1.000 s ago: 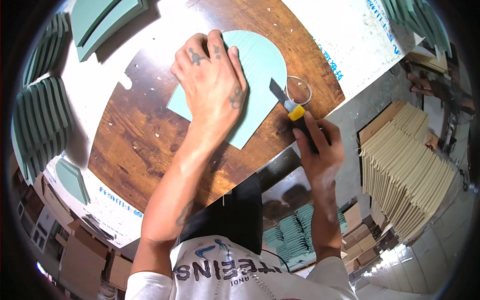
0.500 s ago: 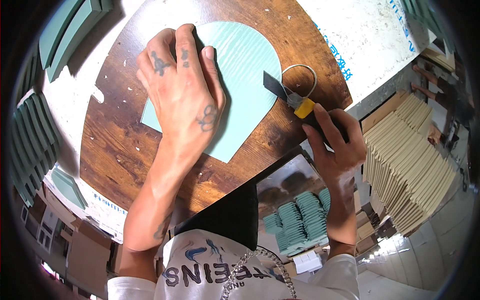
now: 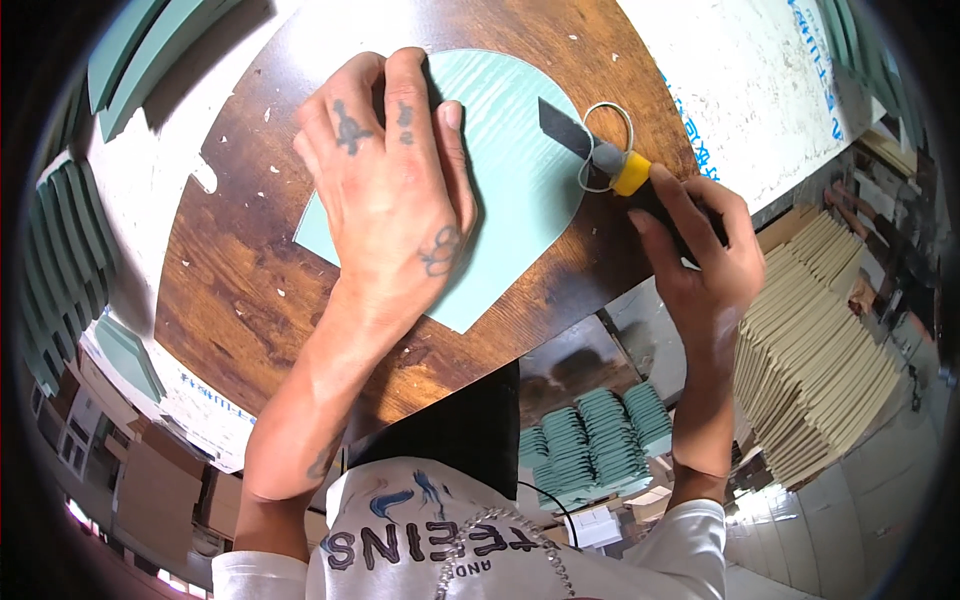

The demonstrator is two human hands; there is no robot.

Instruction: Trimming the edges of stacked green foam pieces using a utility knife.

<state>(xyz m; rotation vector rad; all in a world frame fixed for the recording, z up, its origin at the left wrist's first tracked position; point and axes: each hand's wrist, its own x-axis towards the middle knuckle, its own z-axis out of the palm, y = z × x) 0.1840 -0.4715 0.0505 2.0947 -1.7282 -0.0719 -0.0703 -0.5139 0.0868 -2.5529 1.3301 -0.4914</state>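
Note:
A pale green, petal-shaped panel (image 3: 515,185) lies on the brown wood-grain board (image 3: 290,330), its rounded end at the far side. My left hand (image 3: 385,170) rests palm down across its left part, fingers slightly bent and thumb apart, covering much of it. In my right hand (image 3: 710,240) is a knife (image 3: 630,175) with a dark flat blade, yellow collar and black handle. A thin wire loop (image 3: 632,125) hangs round it near the collar. The blade points up and left over the panel's right edge; whether it touches cannot be told.
Small white scraps dot the board, which lies on a white sheet (image 3: 745,90) with blue print. Curved green pieces (image 3: 70,260) stand stacked at the left. Below the board's near edge are green stacks (image 3: 590,440). A large cream-coloured stack (image 3: 815,350) stands at the right.
My right hand has moved up and right, and the knife has tilted and shifted farther along the panel's right side. My left hand stays on the panel; both appear slightly farther right.

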